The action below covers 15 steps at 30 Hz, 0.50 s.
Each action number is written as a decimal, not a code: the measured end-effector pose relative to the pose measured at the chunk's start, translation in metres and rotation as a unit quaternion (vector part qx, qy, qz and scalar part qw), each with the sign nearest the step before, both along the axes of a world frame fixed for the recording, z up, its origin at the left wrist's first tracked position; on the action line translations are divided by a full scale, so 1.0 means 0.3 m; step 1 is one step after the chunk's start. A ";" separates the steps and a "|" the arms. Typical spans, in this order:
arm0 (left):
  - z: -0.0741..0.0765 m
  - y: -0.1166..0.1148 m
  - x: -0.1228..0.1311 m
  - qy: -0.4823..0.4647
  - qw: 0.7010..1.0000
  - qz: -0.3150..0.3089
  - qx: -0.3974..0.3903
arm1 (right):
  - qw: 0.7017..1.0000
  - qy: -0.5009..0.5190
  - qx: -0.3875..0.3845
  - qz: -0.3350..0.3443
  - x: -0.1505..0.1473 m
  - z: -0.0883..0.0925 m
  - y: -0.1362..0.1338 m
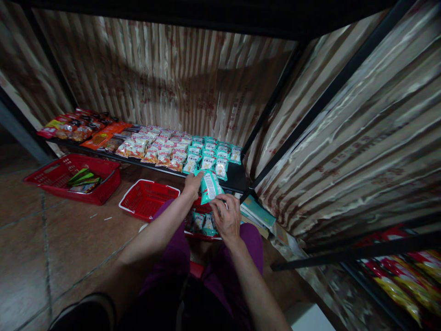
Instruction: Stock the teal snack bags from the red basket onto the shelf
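Observation:
A teal snack bag [210, 186] with its printed back facing me is held between both hands, just in front of the low shelf. My left hand [193, 182] grips its upper left edge. At its lower right edge, my right hand [227, 216] pinches the bag with curled fingers. Below the hands, more teal snack bags [203, 221] lie in a red basket [206, 237] between my knees, partly hidden by my right hand. Rows of matching teal bags [207, 162] lie on the shelf right behind the held one.
White-and-orange snack bags [161, 149] and orange and red packs [105, 135] fill the black shelf [236, 177] leftward. A red basket [146, 195] and another with green packets [84, 179] stand on the floor. Black posts [275, 161] and striped curtain [344, 151] border the right.

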State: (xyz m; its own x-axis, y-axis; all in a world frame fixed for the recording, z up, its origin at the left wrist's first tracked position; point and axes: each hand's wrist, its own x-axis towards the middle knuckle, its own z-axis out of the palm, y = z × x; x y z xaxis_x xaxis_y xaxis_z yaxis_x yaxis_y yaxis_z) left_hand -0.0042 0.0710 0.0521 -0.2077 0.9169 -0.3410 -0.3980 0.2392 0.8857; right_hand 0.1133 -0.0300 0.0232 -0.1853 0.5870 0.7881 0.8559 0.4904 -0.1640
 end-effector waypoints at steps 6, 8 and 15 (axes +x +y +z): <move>-0.007 -0.006 0.002 0.008 1.000 -0.011 -0.003 | 1.000 0.000 0.019 0.021 0.009 -0.008 -0.005; -0.007 -0.009 0.001 0.008 1.000 -0.022 -0.004 | 0.999 -0.002 0.024 0.027 0.010 -0.008 -0.010; 0.006 -0.014 -0.002 0.011 0.999 -0.047 -0.009 | 0.999 0.008 0.027 0.020 0.003 -0.015 -0.016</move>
